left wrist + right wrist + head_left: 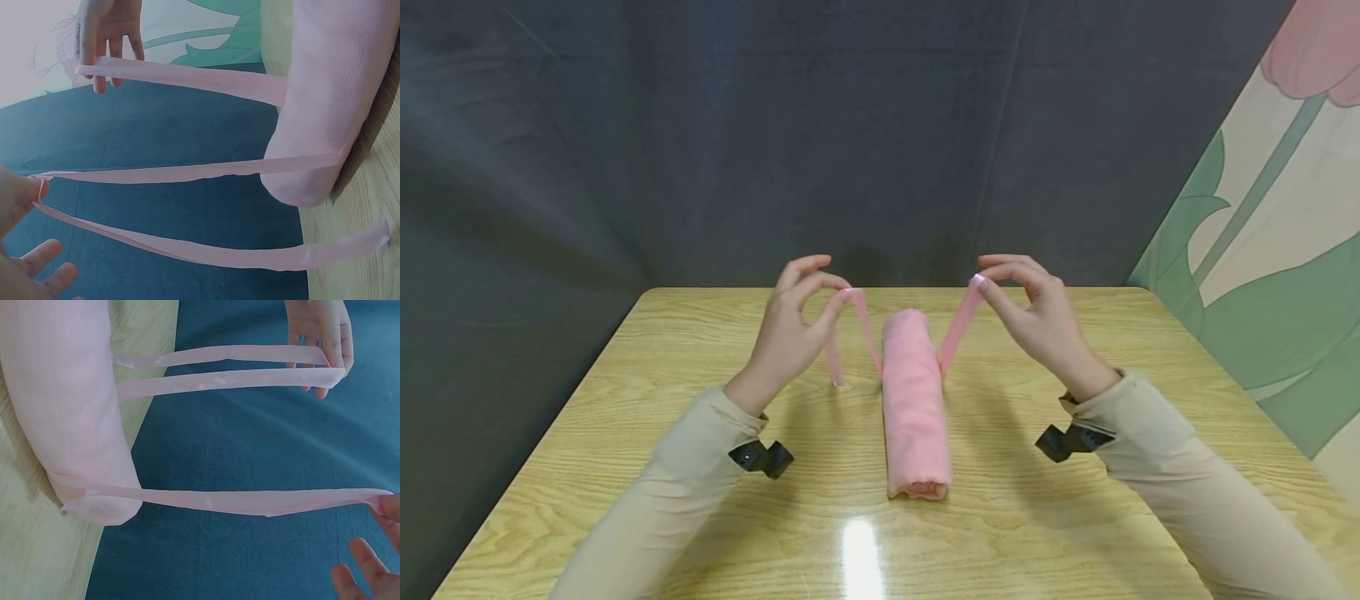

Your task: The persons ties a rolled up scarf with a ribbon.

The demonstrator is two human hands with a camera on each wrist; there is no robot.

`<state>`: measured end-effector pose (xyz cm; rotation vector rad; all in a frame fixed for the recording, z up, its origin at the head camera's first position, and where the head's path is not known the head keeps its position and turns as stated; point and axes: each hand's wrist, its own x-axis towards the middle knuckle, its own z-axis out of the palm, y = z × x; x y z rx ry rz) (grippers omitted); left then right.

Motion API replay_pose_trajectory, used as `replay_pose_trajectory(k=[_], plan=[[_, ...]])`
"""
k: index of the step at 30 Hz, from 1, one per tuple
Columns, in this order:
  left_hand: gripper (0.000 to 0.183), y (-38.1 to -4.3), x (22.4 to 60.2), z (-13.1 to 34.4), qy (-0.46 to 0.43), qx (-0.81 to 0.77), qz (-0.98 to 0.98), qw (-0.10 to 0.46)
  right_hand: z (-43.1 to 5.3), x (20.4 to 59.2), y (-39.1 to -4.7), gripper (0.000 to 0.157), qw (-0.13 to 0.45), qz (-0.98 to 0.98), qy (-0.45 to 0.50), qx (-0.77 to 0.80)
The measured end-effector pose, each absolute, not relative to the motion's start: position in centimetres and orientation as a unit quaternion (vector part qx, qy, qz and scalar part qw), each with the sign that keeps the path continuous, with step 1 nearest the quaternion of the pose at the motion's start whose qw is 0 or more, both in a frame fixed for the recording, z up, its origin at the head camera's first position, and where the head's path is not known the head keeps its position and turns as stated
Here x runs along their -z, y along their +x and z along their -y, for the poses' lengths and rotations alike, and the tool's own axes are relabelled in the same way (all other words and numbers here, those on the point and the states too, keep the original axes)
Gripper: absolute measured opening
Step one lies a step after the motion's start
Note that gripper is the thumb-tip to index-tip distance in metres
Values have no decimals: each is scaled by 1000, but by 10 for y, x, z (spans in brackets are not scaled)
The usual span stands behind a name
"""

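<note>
A pink rolled cloth (916, 408) lies lengthwise on the table, its spiral end facing me. A pink ribbon (959, 332) comes out from both sides of the roll's farther half; where it passes beneath is hidden. My left hand (792, 321) pinches it between thumb and index finger, left of the roll, and a loose tail (275, 259) hangs from the pinch down toward the tabletop. To the right, my right hand (1039, 321) pinches the other side of the ribbon at thumb and fingertip. Both hands are raised above the table, apart from the roll.
The wood-grain table (662, 358) has its far edge against a dark cloth backdrop (820, 133). A wall with painted flowers (1277, 275) rises on the right. Small black cameras (762, 458) sit on both wrists, below the sleeve cuffs.
</note>
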<state>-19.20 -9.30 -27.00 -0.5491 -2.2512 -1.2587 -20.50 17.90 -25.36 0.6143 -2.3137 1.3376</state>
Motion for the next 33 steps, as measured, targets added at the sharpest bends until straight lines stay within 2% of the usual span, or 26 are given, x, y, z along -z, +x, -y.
replay_pose_trajectory(k=[26,33], plan=[[16,-189,270,81,-208,470,829,220,-169,258,-205,18,181,819,245,-487],[16,-189,270,78,-222,466,826,227,-165,257,-204,17,178,814,250,-494]])
